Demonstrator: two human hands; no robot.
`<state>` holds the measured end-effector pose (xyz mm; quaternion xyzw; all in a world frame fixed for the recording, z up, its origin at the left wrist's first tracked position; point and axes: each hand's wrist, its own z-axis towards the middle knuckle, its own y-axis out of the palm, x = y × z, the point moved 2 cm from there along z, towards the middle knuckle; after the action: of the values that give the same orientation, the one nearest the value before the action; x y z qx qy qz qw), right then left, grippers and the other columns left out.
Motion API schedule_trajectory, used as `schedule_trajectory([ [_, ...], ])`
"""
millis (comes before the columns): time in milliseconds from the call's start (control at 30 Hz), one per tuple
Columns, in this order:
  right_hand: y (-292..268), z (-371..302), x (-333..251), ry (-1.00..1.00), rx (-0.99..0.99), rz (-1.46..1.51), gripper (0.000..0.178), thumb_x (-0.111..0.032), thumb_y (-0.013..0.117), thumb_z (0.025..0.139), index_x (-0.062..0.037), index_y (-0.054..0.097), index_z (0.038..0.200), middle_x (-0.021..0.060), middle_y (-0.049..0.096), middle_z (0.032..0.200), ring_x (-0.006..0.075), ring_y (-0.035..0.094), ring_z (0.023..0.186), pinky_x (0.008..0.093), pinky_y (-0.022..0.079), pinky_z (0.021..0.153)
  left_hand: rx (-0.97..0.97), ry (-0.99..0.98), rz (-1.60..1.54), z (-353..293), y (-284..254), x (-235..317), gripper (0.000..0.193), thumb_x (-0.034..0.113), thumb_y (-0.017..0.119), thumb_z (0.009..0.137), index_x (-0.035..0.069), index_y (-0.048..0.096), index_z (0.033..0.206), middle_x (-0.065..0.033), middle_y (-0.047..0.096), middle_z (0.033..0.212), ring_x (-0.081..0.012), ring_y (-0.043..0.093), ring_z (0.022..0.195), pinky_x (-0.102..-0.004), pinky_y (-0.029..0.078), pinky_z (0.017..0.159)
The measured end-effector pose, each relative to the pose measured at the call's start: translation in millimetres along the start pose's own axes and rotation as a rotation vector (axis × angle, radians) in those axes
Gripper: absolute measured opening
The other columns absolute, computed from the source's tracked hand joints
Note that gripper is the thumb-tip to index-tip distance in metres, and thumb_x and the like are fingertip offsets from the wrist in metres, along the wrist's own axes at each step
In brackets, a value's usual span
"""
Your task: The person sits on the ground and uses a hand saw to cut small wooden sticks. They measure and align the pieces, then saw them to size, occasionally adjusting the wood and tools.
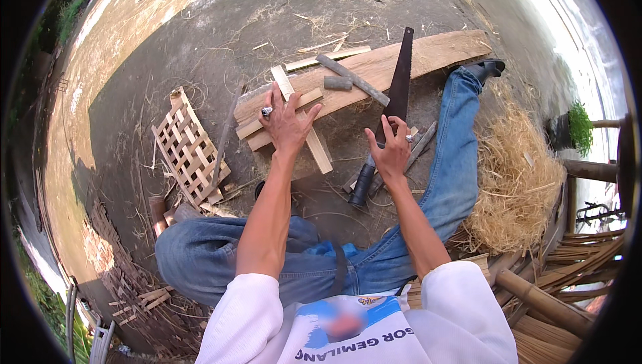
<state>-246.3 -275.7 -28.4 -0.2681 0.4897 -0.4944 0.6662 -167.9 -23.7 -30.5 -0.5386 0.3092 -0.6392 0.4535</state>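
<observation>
My left hand (286, 125) lies with fingers spread on crossed wooden strips. Under it, one pale strip (318, 151) runs lengthwise and another strip (309, 98) crosses it, both over a thick wooden plank (441, 52). My right hand (391, 149) has its thumb and fingers around the lower end of a handsaw's dark blade (400, 83), just above the handle. The black saw handle (362, 187) points toward me, and the blade tip reaches past the plank. A grey stick (352, 79) and a short round piece (338, 83) rest on the plank.
A woven slat panel (189, 145) lies at the left. Fine shavings (515, 177) are heaped beyond my outstretched right leg (449, 143). Bamboo poles (545, 302) stand at the lower right. Wood scraps (152, 297) and thin fibres are scattered over the ground.
</observation>
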Motion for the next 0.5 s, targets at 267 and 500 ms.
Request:
schedule_trajectory([
  [267, 56, 115, -52, -0.278, -0.109, -0.138, 0.041, -0.028, 0.075, 0.088, -0.0102, 0.066, 0.125, 0.0105, 0.059, 0.124, 0.0308, 0.058, 0.114, 0.0434, 0.047, 0.097, -0.003, 0.015, -0.018, 2, 5, 4, 0.054, 0.058, 0.075, 0.083, 0.023, 0.072, 0.124, -0.0127, 0.031, 0.166, -0.0323, 0.023, 0.153, -0.0617, 0.021, 0.113],
  [500, 12, 94, -14, -0.130, -0.135, -0.024, 0.035, -0.031, 0.075, 0.090, -0.0074, 0.065, 0.113, 0.0098, 0.063, 0.114, 0.0311, 0.062, 0.109, 0.0435, 0.047, 0.094, 0.033, 0.016, -0.050, 1, 5, -7, 0.044, 0.051, 0.074, 0.086, 0.024, 0.072, 0.122, -0.0127, 0.030, 0.167, -0.0336, 0.024, 0.152, -0.0616, 0.021, 0.113],
])
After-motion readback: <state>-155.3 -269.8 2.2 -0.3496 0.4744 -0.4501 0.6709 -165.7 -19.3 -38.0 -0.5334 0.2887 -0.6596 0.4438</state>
